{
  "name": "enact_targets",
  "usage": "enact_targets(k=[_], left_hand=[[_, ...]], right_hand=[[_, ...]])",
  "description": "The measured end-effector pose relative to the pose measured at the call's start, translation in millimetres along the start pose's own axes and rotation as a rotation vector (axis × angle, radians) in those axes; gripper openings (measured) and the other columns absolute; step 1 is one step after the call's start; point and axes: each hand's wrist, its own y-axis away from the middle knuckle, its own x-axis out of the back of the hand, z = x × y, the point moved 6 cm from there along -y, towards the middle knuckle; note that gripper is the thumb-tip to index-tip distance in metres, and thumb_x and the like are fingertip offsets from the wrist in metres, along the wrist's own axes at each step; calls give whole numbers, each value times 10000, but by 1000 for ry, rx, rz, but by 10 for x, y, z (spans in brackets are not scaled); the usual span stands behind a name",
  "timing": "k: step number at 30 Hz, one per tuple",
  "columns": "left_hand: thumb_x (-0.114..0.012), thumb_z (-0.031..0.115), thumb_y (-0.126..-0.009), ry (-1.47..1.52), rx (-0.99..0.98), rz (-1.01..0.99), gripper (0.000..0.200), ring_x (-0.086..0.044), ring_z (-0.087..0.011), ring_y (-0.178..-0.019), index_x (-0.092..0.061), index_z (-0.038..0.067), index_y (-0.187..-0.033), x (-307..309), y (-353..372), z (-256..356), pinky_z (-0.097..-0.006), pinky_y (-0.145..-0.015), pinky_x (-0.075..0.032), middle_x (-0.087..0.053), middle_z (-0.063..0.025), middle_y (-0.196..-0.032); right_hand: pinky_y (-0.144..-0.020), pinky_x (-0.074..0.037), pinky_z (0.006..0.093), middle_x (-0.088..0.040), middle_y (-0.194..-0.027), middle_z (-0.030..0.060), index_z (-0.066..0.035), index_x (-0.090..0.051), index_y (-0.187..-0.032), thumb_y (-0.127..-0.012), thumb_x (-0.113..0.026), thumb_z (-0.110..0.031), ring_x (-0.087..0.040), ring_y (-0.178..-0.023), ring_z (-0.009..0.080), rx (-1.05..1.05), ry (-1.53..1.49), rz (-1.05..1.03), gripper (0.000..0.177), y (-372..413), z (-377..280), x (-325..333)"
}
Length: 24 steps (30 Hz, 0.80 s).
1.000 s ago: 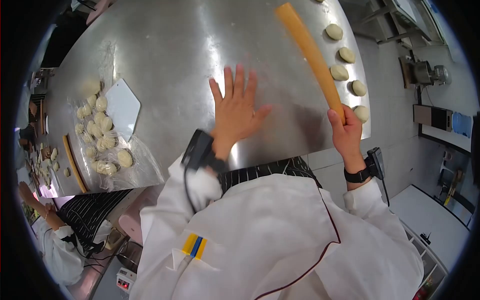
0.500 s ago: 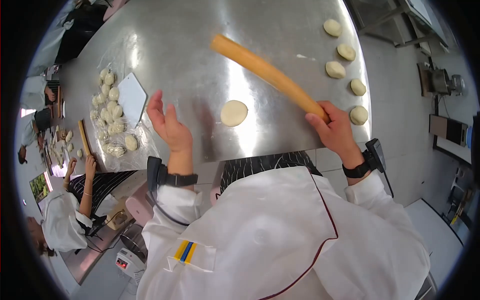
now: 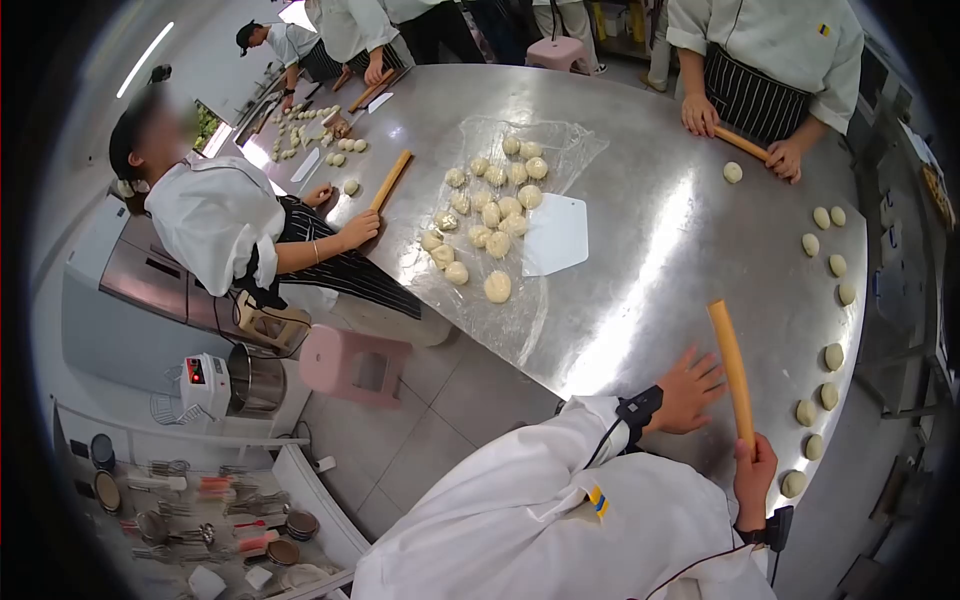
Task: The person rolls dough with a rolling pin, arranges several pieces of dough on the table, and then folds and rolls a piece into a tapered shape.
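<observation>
My right hand (image 3: pixel 755 472) is wrapped round the near end of a wooden rolling pin (image 3: pixel 733 365), which slants up and away over the steel table. To the left of the pin, my left hand (image 3: pixel 686 393) reaches over the table with its fingers spread, back of the hand up. No dough shows around that hand; whatever lies under the palm is hidden. Close to the right edge runs a line of small dough balls (image 3: pixel 805 412), the nearest just right of my right hand.
Many dough balls (image 3: pixel 497 287) rest on clear plastic film (image 3: pixel 535 330) beside a white dough scraper (image 3: pixel 558 238). One co-worker (image 3: pixel 215 225) at the left holds a rolling pin (image 3: pixel 392 180); another (image 3: pixel 765 75) rolls across the table. A pink stool (image 3: pixel 352 362) stands on the floor.
The view has swung left, bringing co-workers and the stool into sight. My left hand has gone from raised to spread over the table. The flat dough round seen before is out of sight.
</observation>
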Motion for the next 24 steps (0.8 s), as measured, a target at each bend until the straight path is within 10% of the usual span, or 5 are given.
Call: enact_targets(k=[5,7,11,21,24], left_hand=[[-621,346,-874,154,50,55,660,-264,-363,-1441,-429,86,-1450,-62,-47,-212,-547,-1174,-191,-391,-151,-1485],[-677,199,-820,1149,319,441,612,-395,-361,-1348,-483,66,-1384,-109,74,-671,-506,-1126,-293,-452,-157,-1409],[-710,87,-716,295,259,816,501,-494,-378,-1142,-551,52,-1190,858,788,-430,-504,-976,-396,-513,-186,-1214],[-656,115,-865,1119,740,532,106,-537,-91,-570,-665,13,-838,120,1280,-603,-258,-545,-457,-610,-53,-648],[-649,134,-874,957,425,390,128,-505,-66,-566,-656,17,-822,88,1211,-455,-254,-544,-431,-588,-21,-614]], right_hand=[[-602,-397,213,-562,-772,-29,20,-636,-1057,-941,-656,-164,-470,-670,52,-27,-105,20,218,4,135,2],[-605,-401,213,-567,-770,-30,22,-637,-1055,-941,-660,-174,-476,-667,52,-10,-130,28,227,-11,162,16],[-592,-450,263,-611,-727,45,3,-640,-1027,-871,-735,-187,-531,-636,114,69,93,-6,264,-42,-147,-52],[-699,-541,409,-706,-841,138,-107,-675,-1074,-803,-747,-473,-682,-777,340,8,282,-97,461,44,-511,-254],[-701,-536,401,-702,-838,153,-79,-682,-1050,-807,-748,-466,-680,-780,340,-13,227,-72,462,45,-474,-222]])
